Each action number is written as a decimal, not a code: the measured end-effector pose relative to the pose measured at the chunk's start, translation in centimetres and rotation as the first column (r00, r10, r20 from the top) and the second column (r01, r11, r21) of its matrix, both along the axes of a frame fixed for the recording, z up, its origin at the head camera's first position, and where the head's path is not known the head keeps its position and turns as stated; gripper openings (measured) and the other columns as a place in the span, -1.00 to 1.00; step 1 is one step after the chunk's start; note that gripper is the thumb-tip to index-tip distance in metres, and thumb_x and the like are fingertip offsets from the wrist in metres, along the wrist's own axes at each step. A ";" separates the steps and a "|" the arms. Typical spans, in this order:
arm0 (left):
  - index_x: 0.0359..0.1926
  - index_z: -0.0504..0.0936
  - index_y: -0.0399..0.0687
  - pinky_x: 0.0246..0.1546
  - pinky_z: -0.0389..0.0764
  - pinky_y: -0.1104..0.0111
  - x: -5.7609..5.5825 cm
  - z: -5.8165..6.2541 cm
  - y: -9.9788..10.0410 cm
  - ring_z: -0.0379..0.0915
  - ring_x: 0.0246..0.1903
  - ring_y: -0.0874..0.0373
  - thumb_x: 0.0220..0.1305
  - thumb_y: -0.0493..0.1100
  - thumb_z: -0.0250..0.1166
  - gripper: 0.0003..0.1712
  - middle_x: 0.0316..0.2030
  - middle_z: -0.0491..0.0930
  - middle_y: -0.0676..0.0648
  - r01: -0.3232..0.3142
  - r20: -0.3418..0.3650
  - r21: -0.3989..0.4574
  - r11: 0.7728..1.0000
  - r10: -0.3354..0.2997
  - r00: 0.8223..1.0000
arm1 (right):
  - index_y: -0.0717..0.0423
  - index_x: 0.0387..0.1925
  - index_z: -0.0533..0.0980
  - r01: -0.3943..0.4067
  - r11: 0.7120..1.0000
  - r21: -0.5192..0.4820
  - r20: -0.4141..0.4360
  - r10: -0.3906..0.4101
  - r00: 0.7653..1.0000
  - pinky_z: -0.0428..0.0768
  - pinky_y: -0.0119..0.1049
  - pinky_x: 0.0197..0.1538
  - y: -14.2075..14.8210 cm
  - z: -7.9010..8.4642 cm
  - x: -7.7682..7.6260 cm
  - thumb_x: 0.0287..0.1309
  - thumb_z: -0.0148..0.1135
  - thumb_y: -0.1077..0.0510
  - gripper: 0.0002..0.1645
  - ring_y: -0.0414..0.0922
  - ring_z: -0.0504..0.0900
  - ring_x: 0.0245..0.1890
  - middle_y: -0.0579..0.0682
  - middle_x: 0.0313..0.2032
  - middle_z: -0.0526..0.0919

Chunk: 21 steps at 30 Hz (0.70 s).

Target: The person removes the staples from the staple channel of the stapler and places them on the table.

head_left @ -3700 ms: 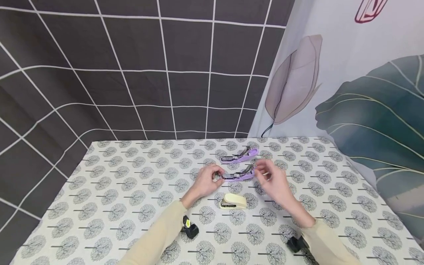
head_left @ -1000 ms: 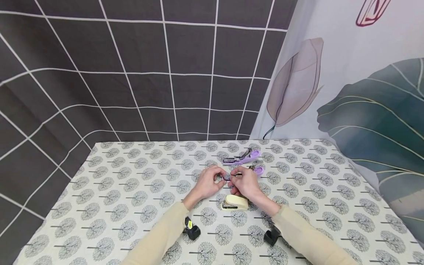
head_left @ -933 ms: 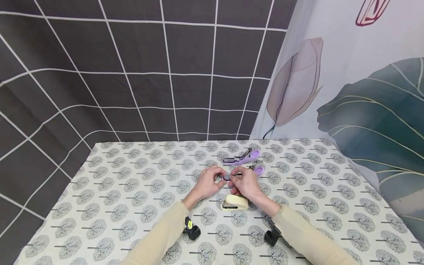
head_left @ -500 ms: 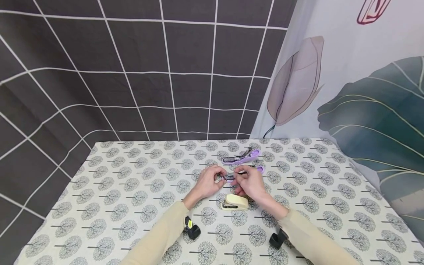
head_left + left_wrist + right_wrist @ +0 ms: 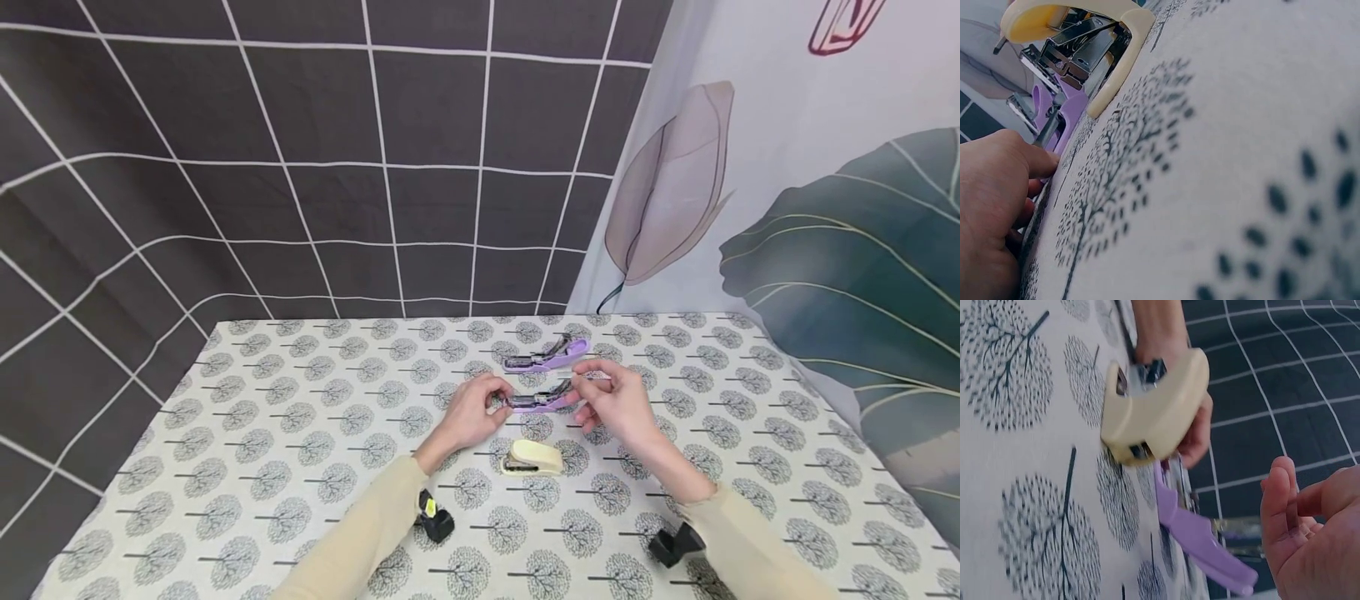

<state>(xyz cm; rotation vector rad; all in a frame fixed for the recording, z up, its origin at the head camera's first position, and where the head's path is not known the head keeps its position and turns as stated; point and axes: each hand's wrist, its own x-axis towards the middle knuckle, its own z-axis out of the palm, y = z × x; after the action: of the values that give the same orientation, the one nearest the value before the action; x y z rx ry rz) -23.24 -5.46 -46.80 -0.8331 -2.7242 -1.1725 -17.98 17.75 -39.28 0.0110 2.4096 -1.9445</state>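
1. Between my hands on the desk [image 5: 337, 467], covered in white tree-printed cloth, the head view shows an opened purple plastic stapler with bare metal works [image 5: 542, 403]. I judge it light and stiff, its smooth shell slightly slippery, its hinged metal liable to swing; the low plastic base is the place to hold. My left hand [image 5: 471, 412] pinches its left end between thumb and forefinger. My right hand [image 5: 613, 405] is at the other end, fingers loosely bent and parted, nothing visible in them; whether a fingertip touches metal, I cannot tell. Behind lies a second opened purple plastic stapler [image 5: 551, 361]; nearer me, a rounded cream plastic stapler [image 5: 537, 456].

2. From my left wrist, my thumb lies against the purple end, low to the cloth; my other fingertips are hidden.

3. From my right wrist, the purple base's rounded end lies free, apart from my half-curled right hand. I would steady it there, clear of the metal arm.
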 end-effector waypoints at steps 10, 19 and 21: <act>-0.12 0.69 -0.07 -0.32 0.36 0.35 0.1 0.0 0.1 0.28 -0.45 0.26 0.14 -0.28 0.44 -0.75 -0.32 0.52 0.11 0.000 0.006 -0.003 1.000 0.000 1.000 | 0.41 0.19 0.35 0.050 0.999 -0.012 0.034 -0.049 0.998 0.66 -0.22 -0.48 3.1 0.2 0.2 0.38 0.16 0.29 -0.57 -0.11 0.64 -0.60 0.21 -0.35 0.70; -0.12 0.68 -0.07 -0.33 0.37 0.35 0.1 -0.1 0.1 0.29 -0.44 0.25 0.14 -0.28 0.44 -0.75 -0.32 0.51 0.11 -0.001 0.018 -0.002 1.000 0.001 1.000 | 0.39 0.19 0.35 0.084 0.995 0.059 0.050 -0.087 0.995 0.67 -0.23 -0.41 5.5 -0.8 0.2 0.40 0.13 0.26 -0.58 -0.11 0.67 -0.54 0.26 -0.29 0.71; -0.12 0.68 -0.07 -0.33 0.37 0.35 0.1 0.0 0.1 0.29 -0.44 0.24 0.14 -0.28 0.44 -0.75 -0.33 0.51 0.11 -0.002 0.017 -0.004 1.000 0.002 1.000 | 0.38 0.19 0.35 0.085 0.994 0.071 0.068 -0.090 0.994 0.67 -0.24 -0.41 5.8 -1.2 0.2 0.40 0.12 0.27 -0.59 -0.10 0.67 -0.53 0.27 -0.28 0.71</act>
<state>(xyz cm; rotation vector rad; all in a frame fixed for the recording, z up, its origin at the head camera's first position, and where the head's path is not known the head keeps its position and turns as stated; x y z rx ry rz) -23.13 -5.39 -46.85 -0.8241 -2.7409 -1.1803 -17.77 23.58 -40.50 0.1876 2.4677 -1.8613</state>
